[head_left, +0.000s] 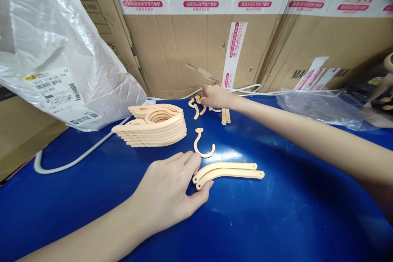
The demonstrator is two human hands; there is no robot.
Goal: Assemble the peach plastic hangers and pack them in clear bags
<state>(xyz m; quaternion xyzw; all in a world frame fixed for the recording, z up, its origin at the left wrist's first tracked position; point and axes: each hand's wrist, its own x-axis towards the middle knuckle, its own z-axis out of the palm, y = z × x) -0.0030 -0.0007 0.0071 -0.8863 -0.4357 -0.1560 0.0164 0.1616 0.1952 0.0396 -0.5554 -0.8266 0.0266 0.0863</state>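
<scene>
My left hand (175, 186) rests low over the blue table, thumb and fingers closed around the left ends of two curved, peach plastic hanger arms (229, 171). Just past its fingertips lies a loose hanger hook (204, 153), its open curve facing up. Farther back, my right hand (216, 97) reaches into a small group of hanger hooks (195, 110), fingers bent down and together. What sits between those fingertips is too small to tell. Beside that hand, several straight-looking hanger arms (226, 116) stick out toward me.
A neat stack of folded peach hangers (153, 131) stands left of centre. A white cable (76, 164) runs along the table's left and back. Behind are a silver-white parcel bag (61, 49), taped cardboard boxes (184, 41) and a clear plastic bag (325, 108).
</scene>
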